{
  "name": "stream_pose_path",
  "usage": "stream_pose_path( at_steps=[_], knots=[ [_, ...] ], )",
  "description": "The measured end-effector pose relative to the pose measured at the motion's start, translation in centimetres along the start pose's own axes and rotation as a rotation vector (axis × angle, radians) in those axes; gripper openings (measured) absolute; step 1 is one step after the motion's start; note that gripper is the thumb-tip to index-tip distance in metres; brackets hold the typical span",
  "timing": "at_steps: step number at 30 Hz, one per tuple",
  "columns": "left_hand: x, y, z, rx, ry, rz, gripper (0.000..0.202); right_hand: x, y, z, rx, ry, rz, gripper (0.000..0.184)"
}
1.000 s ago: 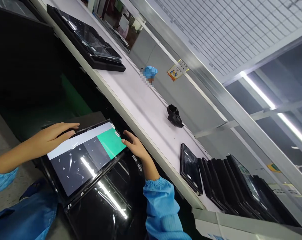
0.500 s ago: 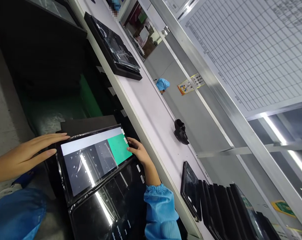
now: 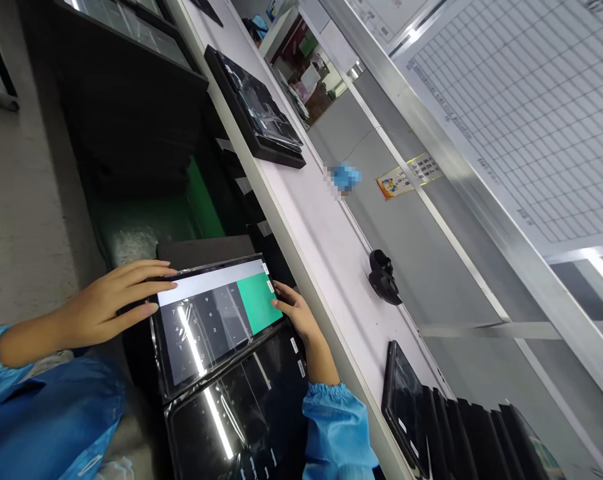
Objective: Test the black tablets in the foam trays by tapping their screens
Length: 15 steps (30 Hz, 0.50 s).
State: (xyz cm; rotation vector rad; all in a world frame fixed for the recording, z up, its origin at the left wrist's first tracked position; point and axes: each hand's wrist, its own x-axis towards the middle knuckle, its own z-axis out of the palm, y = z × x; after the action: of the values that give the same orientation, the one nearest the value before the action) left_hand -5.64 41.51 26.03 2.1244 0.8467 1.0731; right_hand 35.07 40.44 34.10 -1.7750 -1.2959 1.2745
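A lit touchscreen tablet (image 3: 214, 320) shows a calculator-like keypad with a green block on its right side. My left hand (image 3: 126, 297) lies at the tablet's upper left corner with its fingers stretched out, one fingertip over the pale strip of the screen. At the right edge, my right hand (image 3: 298, 317) grips the tablet, thumb on the front near the green block and fingers round the side, partly hidden. Just below it, touching or nearly so, is a dark screen panel (image 3: 246, 413) with white labels and bright reflections. Behind the tablet's top edge shows a dark grey board (image 3: 206, 252).
A long white bench (image 3: 316, 233) runs diagonally on the right. On it are a black tray with wrapped screens (image 3: 258, 110), a black roll-shaped object (image 3: 384, 277), a dark panel (image 3: 406, 407) and several upright black panels (image 3: 474, 433). Stacked black trays (image 3: 131, 100) stand at upper left.
My left hand has moved in from the tablet's corner, its fingers now reaching over the screen's edge. My right hand keeps its grip. The whole view has shifted, moving the scene rightward.
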Motion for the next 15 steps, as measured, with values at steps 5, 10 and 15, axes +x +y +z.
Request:
stream_pose_path(
  at_steps=[5, 10, 15],
  knots=[
    [0.6, 0.9, 0.8, 0.138, -0.067, 0.13, 0.045, -0.4, -0.1, -0.2, 0.049, 0.005, 0.037, 0.053],
    [0.9, 1.3, 2.0, 0.263, -0.161, 0.231, 0.05, -0.3, 0.0, -0.2, 0.083, 0.012, 0.051, 0.049],
    [-0.3, 0.8, 2.1, 0.159, 0.009, 0.263, 0.045, -0.6, 0.1, -0.2, 0.084, 0.004, 0.035, 0.05]
  ],
)
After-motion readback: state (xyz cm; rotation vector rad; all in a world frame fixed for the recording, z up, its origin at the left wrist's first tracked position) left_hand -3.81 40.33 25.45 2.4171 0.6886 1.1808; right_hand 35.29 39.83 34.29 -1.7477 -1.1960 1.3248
